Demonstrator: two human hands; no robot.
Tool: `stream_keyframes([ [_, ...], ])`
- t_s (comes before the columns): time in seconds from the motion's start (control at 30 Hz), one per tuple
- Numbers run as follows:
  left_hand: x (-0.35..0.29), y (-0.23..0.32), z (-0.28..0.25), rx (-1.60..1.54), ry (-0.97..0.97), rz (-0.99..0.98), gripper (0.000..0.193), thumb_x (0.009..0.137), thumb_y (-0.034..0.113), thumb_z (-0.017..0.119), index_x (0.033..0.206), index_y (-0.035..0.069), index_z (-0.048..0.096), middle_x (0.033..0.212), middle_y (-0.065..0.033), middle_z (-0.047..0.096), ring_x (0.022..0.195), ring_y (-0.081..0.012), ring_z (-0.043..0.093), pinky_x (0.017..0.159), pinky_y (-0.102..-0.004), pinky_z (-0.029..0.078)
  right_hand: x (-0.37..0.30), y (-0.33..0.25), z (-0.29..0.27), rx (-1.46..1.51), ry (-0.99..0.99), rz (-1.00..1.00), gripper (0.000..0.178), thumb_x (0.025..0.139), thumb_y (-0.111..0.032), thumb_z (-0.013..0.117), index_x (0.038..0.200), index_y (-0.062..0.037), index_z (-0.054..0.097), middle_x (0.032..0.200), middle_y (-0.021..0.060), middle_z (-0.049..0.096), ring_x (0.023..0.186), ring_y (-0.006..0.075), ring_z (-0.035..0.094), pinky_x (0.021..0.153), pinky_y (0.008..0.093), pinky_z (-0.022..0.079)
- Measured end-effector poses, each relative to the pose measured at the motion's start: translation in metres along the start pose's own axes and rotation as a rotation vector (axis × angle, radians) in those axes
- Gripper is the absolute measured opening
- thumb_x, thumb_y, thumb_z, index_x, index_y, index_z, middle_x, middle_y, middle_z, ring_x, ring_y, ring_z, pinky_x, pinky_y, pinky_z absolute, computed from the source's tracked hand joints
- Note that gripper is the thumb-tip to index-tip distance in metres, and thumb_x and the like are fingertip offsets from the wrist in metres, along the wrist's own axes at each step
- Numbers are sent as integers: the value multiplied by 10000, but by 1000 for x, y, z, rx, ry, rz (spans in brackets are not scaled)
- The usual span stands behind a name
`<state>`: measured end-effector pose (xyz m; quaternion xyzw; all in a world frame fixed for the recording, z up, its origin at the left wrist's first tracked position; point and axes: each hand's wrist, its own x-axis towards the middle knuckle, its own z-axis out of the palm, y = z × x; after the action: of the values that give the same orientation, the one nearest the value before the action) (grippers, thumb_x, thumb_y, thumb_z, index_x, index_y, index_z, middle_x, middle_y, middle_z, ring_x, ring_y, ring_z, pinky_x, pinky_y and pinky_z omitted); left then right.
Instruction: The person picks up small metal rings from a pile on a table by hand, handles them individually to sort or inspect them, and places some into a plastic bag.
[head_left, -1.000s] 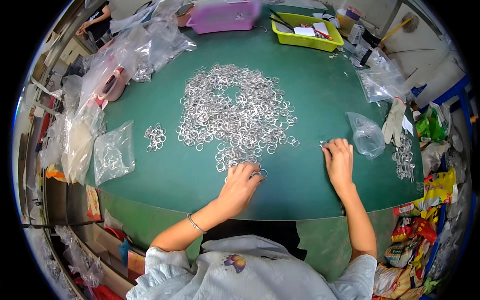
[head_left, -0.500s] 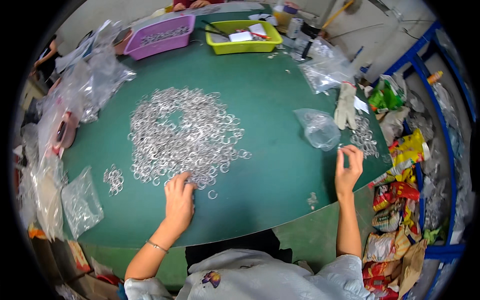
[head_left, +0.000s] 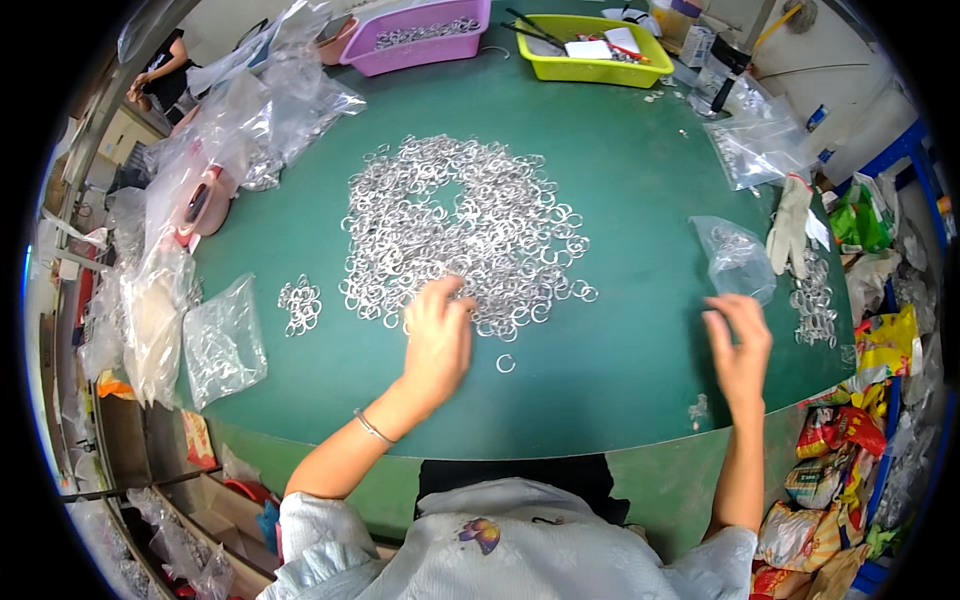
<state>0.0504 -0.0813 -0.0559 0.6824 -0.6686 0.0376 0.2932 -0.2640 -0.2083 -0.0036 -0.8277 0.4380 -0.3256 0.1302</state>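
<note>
Head-worn fisheye view, upright, looking down on a green table (head_left: pixel 610 400).
From close above the wearer's shirt (head_left: pixel 530 560) at six o'clock, it faces across the table toward a yellow-green tray (head_left: pixel 592 71) at one o'clock, corners black.

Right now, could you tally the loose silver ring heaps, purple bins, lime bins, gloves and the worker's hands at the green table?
Ring heaps: 3 (large middle heap, small left heap, right heap)
Purple bin: 1
Lime bin: 1
Glove: 1
Worker's hands: 2 (left hand, right hand)
Total: 8

Green table (head_left: pixel 600 400), piled silver rings (head_left: pixel 480 230), clear bags (head_left: pixel 225 345)
</note>
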Motion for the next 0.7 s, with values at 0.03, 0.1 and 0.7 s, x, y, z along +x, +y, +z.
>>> stream_keyframes([
  [0.03, -4, 9, -1, -57, -68, 55, 305, 671, -6, 592, 957, 61, 513, 1142, -136, 433, 1061, -326, 402, 849, -428, 334, 7, -18, 16, 116, -135, -67, 196, 720, -42, 609, 909, 4, 595, 914, 134, 571, 858, 274, 538, 774, 328, 423],
  [0.1, -3, 33, -6, -63, -300, 184, 418, 678, 86, 634, 1077, 97, 512, 1246, -124, 383, 1177, -335, 322, 925, -499, 293, 23, -40, 49, 223, -368, -185, 410, 725, -113, 633, 1105, -18, 512, 1142, 142, 490, 1051, 296, 455, 894, 351, 357],
  [0.7, -28, -13, -26, -156, -197, 65, 256, 639, -105, 555, 854, 34, 544, 937, -113, 472, 1057, -334, 428, 864, -418, 380, 8, -46, 89, 378, -371, -259, 127, 715, 12, 605, 834, -7, 565, 913, 98, 555, 847, 252, 534, 728, 324, 427],
])
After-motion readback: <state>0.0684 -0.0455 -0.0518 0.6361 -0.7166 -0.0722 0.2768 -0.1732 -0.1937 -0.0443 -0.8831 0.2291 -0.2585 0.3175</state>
